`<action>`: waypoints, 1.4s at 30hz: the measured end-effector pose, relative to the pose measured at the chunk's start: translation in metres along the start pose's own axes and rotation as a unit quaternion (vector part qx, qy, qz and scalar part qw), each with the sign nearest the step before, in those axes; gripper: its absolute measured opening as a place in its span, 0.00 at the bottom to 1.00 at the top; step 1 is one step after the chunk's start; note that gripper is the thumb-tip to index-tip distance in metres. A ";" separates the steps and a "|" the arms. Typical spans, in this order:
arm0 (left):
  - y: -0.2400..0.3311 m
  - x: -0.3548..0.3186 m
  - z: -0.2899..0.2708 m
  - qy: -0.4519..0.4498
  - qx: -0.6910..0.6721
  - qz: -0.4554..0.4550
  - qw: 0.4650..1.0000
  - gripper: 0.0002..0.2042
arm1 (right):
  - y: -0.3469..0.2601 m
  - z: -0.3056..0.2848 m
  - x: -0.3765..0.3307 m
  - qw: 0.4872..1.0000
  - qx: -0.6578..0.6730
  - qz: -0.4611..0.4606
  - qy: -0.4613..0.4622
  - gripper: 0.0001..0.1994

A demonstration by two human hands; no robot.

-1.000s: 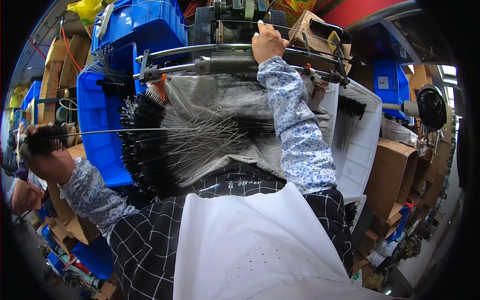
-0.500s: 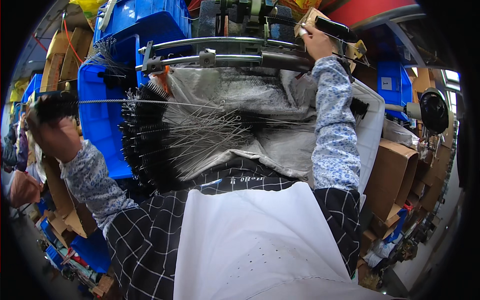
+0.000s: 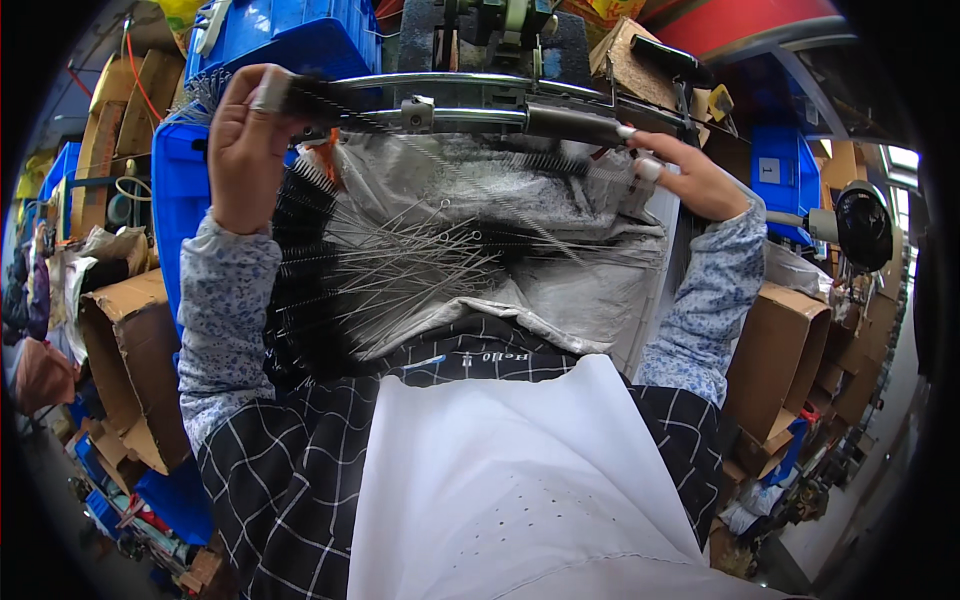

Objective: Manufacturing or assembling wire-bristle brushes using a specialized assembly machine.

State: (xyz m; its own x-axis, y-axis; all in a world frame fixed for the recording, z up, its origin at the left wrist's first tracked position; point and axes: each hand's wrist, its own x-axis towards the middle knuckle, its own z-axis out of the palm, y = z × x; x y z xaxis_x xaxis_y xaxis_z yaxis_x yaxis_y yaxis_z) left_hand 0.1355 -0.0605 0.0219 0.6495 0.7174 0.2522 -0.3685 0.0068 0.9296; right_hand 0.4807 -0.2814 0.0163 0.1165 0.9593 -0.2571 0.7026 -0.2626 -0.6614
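Observation:
My left hand [image 3: 245,165], raised at the left end of the chrome rails, is closed around the black bristle end of a twisted-wire brush [image 3: 322,104]. The wire stem of that brush slants down to the right. At the right end of the rails, my right hand [image 3: 695,180] pinches a thin, motion-blurred black brush [image 3: 565,165] that points left. White tape wraps fingers on both hands. Below, a pile of wire brushes [image 3: 300,275] lies on grey cloth [image 3: 575,295], bristles at the left and looped wire stems toward the middle.
Chrome rails [image 3: 455,82] with a dark roller [image 3: 572,124] cross in front of a machine [image 3: 505,35]. A blue crate [image 3: 290,35] stands at the upper left. Cardboard boxes [image 3: 130,365] stand at the left, more at the right. A white bin edge [image 3: 672,265] borders the cloth.
My left hand has swung right and up with its brush, from the far left to the rails. My right hand has come down from the board at upper right, bringing a thin brush over the cloth.

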 end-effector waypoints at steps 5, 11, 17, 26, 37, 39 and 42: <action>-0.033 -0.014 0.063 -0.045 0.116 -0.075 0.989 0.05 | -0.083 0.075 0.038 0.961 0.217 -0.083 -0.148 0.20; -0.013 -0.032 -0.019 -0.008 0.376 -0.152 0.914 0.10 | -0.020 0.081 0.092 0.961 -0.092 -0.008 0.260 0.13; -0.038 -0.072 -0.110 -0.005 0.433 -0.256 0.864 0.08 | 0.035 0.061 0.132 0.860 -0.321 0.064 0.391 0.12; -0.037 -0.074 -0.095 0.014 0.419 -0.191 0.887 0.07 | 0.040 0.059 0.135 0.877 -0.287 0.053 0.382 0.12; -0.031 -0.076 -0.121 0.206 0.441 -0.056 0.872 0.05 | 0.036 0.057 0.143 0.898 -0.277 0.084 0.333 0.14; -0.024 -0.066 -0.124 0.229 0.410 -0.043 0.882 0.05 | 0.047 0.057 0.150 0.879 -0.321 0.067 0.347 0.16; -0.012 -0.049 -0.099 0.198 0.356 0.021 0.913 0.06 | 0.061 0.055 0.160 0.879 -0.342 0.057 0.328 0.21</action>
State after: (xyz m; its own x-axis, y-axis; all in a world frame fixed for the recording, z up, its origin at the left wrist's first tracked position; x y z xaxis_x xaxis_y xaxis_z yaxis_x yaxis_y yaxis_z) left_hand 0.0426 -0.0266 -0.0282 0.3008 0.9035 0.3054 0.2301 -0.3795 0.8961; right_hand 0.5040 -0.1496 -0.1040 0.4354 0.8433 0.3151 0.8915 -0.4525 -0.0209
